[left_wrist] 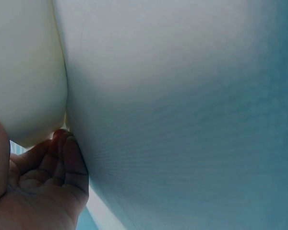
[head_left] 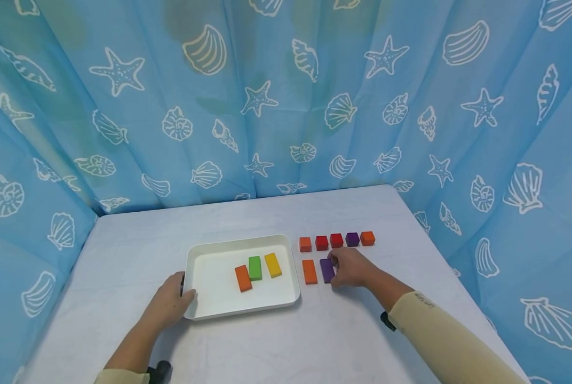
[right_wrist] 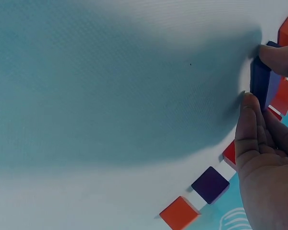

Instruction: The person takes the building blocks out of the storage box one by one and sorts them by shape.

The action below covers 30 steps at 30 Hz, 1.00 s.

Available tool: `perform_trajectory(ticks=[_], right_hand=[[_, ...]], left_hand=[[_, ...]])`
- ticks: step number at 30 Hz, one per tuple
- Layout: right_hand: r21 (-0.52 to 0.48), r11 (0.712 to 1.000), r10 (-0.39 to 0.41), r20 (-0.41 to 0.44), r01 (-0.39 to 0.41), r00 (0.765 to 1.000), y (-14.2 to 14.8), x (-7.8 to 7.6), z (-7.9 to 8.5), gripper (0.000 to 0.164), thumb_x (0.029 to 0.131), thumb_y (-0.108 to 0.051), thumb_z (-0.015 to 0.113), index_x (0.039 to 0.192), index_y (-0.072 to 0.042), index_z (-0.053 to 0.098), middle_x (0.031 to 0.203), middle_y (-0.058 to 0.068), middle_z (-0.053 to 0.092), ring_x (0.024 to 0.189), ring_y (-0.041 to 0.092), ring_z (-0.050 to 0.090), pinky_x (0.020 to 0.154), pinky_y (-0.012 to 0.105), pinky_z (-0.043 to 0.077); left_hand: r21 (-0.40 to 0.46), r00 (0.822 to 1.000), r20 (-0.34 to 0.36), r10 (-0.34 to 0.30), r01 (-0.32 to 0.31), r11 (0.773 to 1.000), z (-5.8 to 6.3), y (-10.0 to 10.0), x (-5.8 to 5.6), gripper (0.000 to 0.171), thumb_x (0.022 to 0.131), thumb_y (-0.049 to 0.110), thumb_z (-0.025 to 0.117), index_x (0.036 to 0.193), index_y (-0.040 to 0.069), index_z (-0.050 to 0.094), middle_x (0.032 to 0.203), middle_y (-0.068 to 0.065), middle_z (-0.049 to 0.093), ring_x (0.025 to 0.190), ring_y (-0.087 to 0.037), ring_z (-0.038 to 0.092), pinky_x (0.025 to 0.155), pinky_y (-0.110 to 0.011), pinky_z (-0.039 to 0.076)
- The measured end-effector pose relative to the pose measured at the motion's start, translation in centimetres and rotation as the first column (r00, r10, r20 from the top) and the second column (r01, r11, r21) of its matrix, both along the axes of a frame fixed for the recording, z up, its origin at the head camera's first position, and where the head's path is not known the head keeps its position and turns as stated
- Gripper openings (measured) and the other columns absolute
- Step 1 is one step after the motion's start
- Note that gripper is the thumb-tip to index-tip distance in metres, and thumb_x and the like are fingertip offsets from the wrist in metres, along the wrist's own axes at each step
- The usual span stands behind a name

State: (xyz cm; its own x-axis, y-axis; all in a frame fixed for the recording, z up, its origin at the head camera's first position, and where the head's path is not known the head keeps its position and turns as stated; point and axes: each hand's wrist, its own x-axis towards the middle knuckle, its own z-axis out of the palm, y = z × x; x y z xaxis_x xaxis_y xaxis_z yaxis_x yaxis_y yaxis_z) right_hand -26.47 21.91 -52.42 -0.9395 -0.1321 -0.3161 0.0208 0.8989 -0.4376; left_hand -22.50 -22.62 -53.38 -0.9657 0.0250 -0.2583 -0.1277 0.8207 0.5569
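Note:
My left hand grips the left end of a white tray, its thumb at the rim and its fingers outside the wall. In the left wrist view those fingers curl beside the tray's wall. Three flat rectangular blocks lie in the tray: orange, green and yellow. Right of the tray, my right hand pinches a purple rectangular block between thumb and fingers, at the tabletop. The right wrist view shows this purple block between them. Beside it lies another orange rectangular block.
Behind the rectangular blocks runs a row of cubes: orange, two red, with one red cube beside the orange, purple and orange. A white cloth covers the table. A blue shell-patterned curtain surrounds it.

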Motion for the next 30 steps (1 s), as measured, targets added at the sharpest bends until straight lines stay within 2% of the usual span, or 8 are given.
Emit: perform_trajectory(ticks=[5,10,15,19,21,24,30], right_hand=[[0.021,1.0,0.008,0.011,-0.008,1.0,0.1,0.2,0.4,0.07,0.072,-0.017,0.099,0.134,-0.008,0.068,0.108,0.002,0.066,0.101,0.023,0.062,0.084,0.041,0.064],[0.027,1.0,0.013,-0.004,-0.013,1.0,-0.5,0.2,1.8,0.08,0.073,-0.019,0.1,0.143,-0.01,0.063,0.122,0.006,0.068,0.106,0.024,0.063,0.081,0.041,0.066],[0.014,1.0,0.011,-0.017,-0.011,1.0,-2.5,-0.5,3.5,0.079,0.078,-0.02,0.096,0.148,-0.012,0.061,0.128,0.007,0.067,0.11,0.024,0.064,0.084,0.041,0.065],[-0.023,0.999,0.033,-0.01,-0.033,0.999,-5.3,-1.1,4.7,0.079,0.08,-0.02,0.094,0.151,-0.013,0.058,0.13,0.007,0.067,0.108,0.022,0.064,0.085,0.039,0.065],[-0.043,0.997,0.063,-0.008,-0.063,0.998,-7.0,-1.3,5.1,0.08,0.08,-0.021,0.095,0.151,-0.014,0.058,0.131,0.007,0.066,0.109,0.022,0.063,0.085,0.038,0.065],[-0.058,0.987,0.148,-0.026,-0.149,0.989,-9.7,-1.6,5.3,0.081,0.079,-0.022,0.096,0.15,-0.014,0.059,0.135,0.007,0.065,0.113,0.021,0.063,0.088,0.037,0.064],[-0.021,0.937,0.347,-0.035,-0.348,0.937,-14.7,-1.7,4.8,0.079,0.08,-0.024,0.095,0.15,-0.016,0.059,0.137,0.002,0.063,0.115,0.016,0.058,0.093,0.033,0.061]], left_hand=[[0.008,1.0,0.006,0.0,0.0,1.0,0.0,0.1,0.0,0.065,0.108,0.018,0.059,0.155,-0.016,0.031,0.153,-0.04,0.042,0.142,-0.057,0.042,0.115,-0.068,0.037],[0.006,1.0,0.01,0.003,-0.003,1.0,0.1,0.1,0.1,0.065,0.108,0.018,0.059,0.156,-0.016,0.031,0.154,-0.04,0.04,0.143,-0.057,0.04,0.116,-0.068,0.036],[-0.003,1.0,0.009,0.007,-0.007,1.0,0.1,0.1,0.1,0.065,0.108,0.016,0.059,0.156,-0.017,0.03,0.154,-0.04,0.039,0.143,-0.058,0.04,0.116,-0.068,0.036],[-0.004,1.0,0.009,0.012,-0.012,1.0,0.0,0.1,0.1,0.065,0.107,0.016,0.059,0.155,-0.017,0.031,0.154,-0.04,0.04,0.143,-0.057,0.041,0.115,-0.068,0.037],[-0.002,1.0,0.008,0.015,-0.015,1.0,-0.1,0.0,0.1,0.065,0.107,0.016,0.059,0.156,-0.017,0.031,0.154,-0.04,0.04,0.143,-0.057,0.041,0.116,-0.068,0.037],[0.001,1.0,0.005,0.018,-0.018,1.0,-0.1,0.0,0.1,0.065,0.107,0.016,0.06,0.156,-0.016,0.031,0.154,-0.04,0.041,0.143,-0.057,0.041,0.115,-0.068,0.037],[0.008,1.0,0.005,0.016,-0.016,1.0,-0.2,0.1,-0.1,0.065,0.107,0.016,0.06,0.155,-0.016,0.032,0.153,-0.04,0.042,0.142,-0.057,0.043,0.115,-0.068,0.038]])
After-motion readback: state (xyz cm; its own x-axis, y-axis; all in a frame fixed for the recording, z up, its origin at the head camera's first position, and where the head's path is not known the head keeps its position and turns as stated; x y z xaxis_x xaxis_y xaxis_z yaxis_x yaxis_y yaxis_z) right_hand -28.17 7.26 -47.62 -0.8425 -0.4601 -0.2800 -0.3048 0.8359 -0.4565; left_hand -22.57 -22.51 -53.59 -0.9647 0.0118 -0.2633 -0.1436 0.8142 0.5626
